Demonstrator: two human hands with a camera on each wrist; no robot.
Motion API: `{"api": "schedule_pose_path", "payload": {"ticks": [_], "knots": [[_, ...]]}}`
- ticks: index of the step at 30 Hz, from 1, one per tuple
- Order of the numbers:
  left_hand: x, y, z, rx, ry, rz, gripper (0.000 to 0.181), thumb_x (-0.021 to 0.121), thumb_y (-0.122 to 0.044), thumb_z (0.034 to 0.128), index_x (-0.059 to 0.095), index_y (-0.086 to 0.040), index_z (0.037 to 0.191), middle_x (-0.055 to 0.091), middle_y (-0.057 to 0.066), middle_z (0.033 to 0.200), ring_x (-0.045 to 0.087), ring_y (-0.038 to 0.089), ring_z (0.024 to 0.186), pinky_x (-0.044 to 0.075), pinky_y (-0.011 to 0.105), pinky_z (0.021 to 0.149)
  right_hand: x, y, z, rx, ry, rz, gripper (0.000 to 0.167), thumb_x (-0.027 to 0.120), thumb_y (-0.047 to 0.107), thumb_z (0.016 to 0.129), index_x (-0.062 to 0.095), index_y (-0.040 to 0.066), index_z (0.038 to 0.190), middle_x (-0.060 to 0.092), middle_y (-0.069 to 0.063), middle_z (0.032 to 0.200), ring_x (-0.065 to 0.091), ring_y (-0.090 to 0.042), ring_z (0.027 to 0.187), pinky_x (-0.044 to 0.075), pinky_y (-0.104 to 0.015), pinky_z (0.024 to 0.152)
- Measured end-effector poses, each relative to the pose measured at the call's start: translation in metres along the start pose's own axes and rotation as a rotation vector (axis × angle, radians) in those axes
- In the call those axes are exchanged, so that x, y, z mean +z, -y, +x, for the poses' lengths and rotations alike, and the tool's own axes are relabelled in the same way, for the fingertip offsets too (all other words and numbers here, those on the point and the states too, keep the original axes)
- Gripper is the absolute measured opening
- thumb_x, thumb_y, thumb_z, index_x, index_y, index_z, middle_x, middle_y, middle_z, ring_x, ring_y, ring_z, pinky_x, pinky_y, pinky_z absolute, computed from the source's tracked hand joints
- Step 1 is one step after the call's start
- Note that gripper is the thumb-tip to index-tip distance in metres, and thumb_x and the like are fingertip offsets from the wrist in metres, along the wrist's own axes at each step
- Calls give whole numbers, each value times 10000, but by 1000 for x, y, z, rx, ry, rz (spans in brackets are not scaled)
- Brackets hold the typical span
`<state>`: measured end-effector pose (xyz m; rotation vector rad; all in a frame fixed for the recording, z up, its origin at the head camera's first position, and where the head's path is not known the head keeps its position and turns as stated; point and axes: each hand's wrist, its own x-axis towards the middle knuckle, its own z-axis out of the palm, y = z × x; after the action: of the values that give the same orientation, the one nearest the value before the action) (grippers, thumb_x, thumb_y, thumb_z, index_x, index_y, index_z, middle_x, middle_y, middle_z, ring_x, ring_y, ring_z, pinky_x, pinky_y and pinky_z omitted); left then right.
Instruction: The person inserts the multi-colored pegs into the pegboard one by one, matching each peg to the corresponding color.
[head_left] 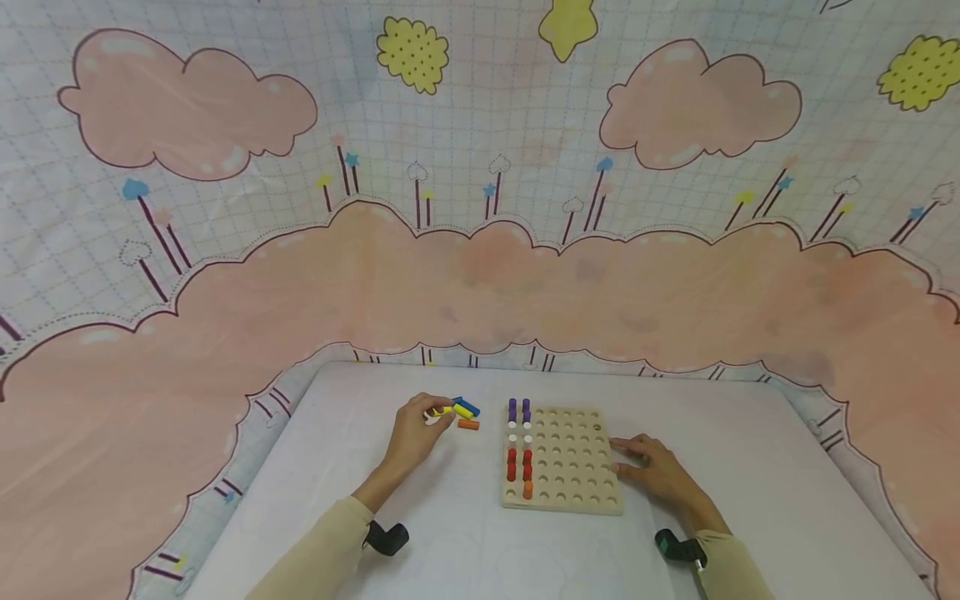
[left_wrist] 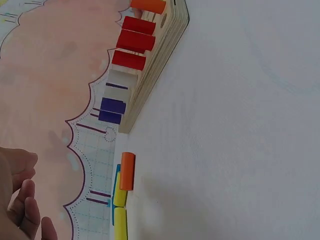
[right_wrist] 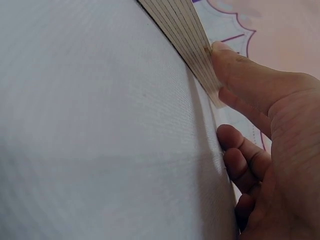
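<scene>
A wooden pegboard [head_left: 562,504] with rows of round holes lies on the white table. Its two left columns carry purple pegs [head_left: 512,410], white pegs [head_left: 527,439], red pegs [head_left: 527,467] and, at the front of the second column, an orange peg [head_left: 528,490]. My left hand [head_left: 416,429] hovers by the loose pegs left of the board, with nothing visible between its fingers in the left wrist view. Near it lie a loose orange peg [head_left: 468,425], yellow pegs [left_wrist: 120,225] and blue pegs [head_left: 470,407]. My right hand [head_left: 660,475] touches the board's right edge with thumb and fingertips.
The white table [head_left: 435,550] reaches back to a cloth backdrop [head_left: 480,292] printed with clouds and stars. Each wrist bears a black camera mount, the left mount [head_left: 387,539] and the right mount [head_left: 678,547], close above the table.
</scene>
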<state>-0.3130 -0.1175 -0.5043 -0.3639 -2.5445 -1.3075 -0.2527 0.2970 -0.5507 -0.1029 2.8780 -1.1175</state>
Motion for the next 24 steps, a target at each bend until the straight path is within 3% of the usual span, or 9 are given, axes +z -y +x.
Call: {"api": "schedule_pose_path", "payload": {"ticks": [7, 14, 24], "knots": [[0, 14, 10, -33, -19, 23, 241, 753, -148, 857, 733, -54, 1078, 645, 72, 900, 568, 222, 885, 451, 287, 760, -1, -3, 1, -18, 3, -8, 510, 717, 424, 861, 639, 179, 1302, 607, -40, 1170, 506, -311, 1193, 365, -624, 1026], [2, 28, 17, -107, 18, 24, 256, 741, -142, 864, 726, -55, 1104, 651, 104, 978, 565, 274, 951, 430, 304, 778, -1, -3, 1, -32, -4, -6, 498, 715, 414, 865, 645, 169, 1292, 610, -42, 1157, 512, -312, 1178, 370, -619, 1017], [11, 43, 25, -200, 24, 29, 235, 718, -140, 886, 733, -75, 1111, 637, 151, 1125, 532, 312, 1077, 458, 440, 903, 1, -8, 3, -52, -15, -29, 488, 713, 417, 867, 651, 179, 1288, 609, -18, 1129, 516, -277, 1142, 376, -601, 1002]]}}
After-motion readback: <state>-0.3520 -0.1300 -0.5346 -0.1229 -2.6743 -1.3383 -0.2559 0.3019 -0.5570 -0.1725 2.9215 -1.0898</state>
